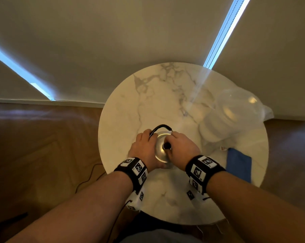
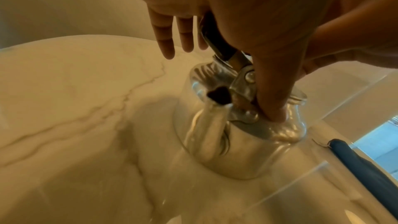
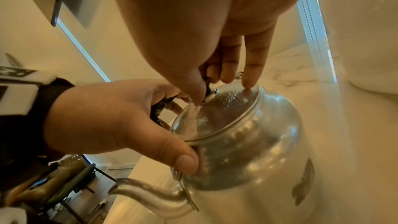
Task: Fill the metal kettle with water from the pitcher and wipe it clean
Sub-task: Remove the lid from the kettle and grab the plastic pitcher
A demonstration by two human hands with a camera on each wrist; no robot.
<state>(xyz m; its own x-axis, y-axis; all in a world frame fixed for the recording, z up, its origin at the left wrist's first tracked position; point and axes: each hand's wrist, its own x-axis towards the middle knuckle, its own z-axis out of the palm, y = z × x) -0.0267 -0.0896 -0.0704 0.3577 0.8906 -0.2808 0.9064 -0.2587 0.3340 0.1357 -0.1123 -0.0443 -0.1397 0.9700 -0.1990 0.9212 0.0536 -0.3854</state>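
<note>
Kettle (image 1: pixel 161 151) body (under both hands) hidden

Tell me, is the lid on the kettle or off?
On. The lid sits on the kettle rim all round, while the right hand pinches its black knob.

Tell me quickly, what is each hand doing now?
Left hand: grips the kettle by its handle.
Right hand: pinches the lid knob.

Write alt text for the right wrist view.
A right hand pinches the small black knob on the lid of a metal kettle standing on a marble table. The left hand steadies the kettle, its thumb beside the spout.
</note>
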